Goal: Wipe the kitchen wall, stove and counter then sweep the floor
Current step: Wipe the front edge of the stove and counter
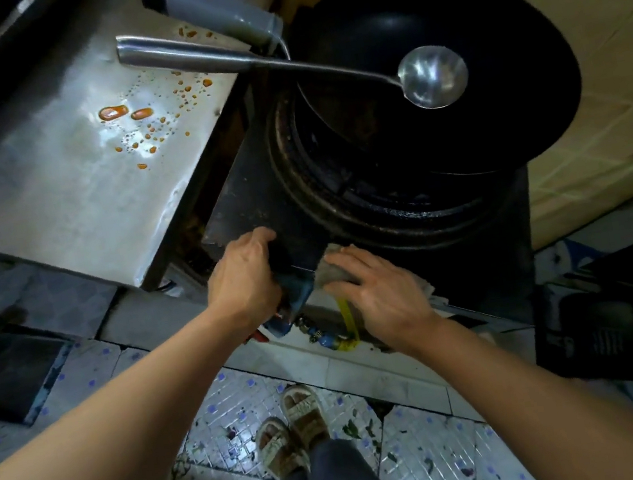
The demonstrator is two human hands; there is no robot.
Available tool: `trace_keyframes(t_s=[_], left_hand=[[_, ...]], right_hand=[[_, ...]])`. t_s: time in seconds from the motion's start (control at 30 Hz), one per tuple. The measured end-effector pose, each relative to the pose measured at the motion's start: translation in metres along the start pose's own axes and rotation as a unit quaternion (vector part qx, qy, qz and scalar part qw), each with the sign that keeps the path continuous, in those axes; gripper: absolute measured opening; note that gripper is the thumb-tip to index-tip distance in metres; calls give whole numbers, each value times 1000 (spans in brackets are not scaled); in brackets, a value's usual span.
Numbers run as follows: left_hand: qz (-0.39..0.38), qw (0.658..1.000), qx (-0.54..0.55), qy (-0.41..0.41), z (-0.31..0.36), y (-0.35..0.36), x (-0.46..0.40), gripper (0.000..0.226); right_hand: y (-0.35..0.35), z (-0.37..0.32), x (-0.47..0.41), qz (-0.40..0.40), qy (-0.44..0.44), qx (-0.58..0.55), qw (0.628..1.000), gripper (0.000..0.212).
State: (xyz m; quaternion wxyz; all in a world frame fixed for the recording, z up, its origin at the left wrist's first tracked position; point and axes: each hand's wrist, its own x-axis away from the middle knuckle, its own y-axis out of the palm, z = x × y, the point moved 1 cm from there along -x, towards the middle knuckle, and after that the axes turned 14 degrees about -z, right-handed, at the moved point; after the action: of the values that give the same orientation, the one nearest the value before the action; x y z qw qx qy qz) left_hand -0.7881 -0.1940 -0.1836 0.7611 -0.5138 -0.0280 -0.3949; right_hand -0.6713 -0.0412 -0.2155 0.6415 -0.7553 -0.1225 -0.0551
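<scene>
The right hand (pixel 382 295) lies flat on a grey cloth (pixel 331 268), fingers (pixel 345 262) nearly straight and spread, pressing it onto the near edge of the black stove (pixel 254 191). The cloth is bunched under the palm, and part of it sticks out beyond the fingertips toward the burner ring (pixel 375 206). The left hand (pixel 244 279) is just beside it on the left, its fingers curled over the stove's near left corner and gripping the edge; how far they wrap underneath is hidden.

A dark wok (pixel 469 93) sits tilted on the far right part of the burner ring, leaving the near part of the ring uncovered. A steel ladle (pixel 433 76) rests with its bowl inside the wok and its long handle reaching left across onto the steel surface (pixel 52 184). That surface, left of the stove, carries orange sauce spills (pixel 125 112) in two puddles and many small drops. A grey pipe (pixel 214 6) lies at the far edge near the wok.

Below the stove front, a yellow hose (pixel 347 317) and small valves (pixel 323 335) run along a tiled ledge. The person's sandals (pixel 289 428) stand on the patterned floor (pixel 422 466), which is scattered with bits of debris.
</scene>
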Motion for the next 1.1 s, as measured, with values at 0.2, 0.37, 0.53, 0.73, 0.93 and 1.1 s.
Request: trace_keyframes(t_s=[0.2,0.37,0.53,0.73,0.93,1.1], left_hand=[[-8,1000,-7,22,4,0,-2,55],[11,1000,-22,-19,-11,-14,-3,50],[31,998,8,-63,-35,-35,-4,48],[82,993,46,-69,-43,-53,-10,44],[102,990,66,-65,-46,-65,-25,49],[103,989,71,-78,-57,-68,-26,52]], right_hand=[[-1,-5,-5,69,-3,-36,997,23],[-4,-30,-48,44,-32,-120,991,41],[-24,-47,-89,6,-33,-124,992,47],[-36,-42,-136,-18,10,-67,998,56],[-43,-28,-184,39,87,-52,994,53],[-51,-22,-217,30,106,-74,991,65]])
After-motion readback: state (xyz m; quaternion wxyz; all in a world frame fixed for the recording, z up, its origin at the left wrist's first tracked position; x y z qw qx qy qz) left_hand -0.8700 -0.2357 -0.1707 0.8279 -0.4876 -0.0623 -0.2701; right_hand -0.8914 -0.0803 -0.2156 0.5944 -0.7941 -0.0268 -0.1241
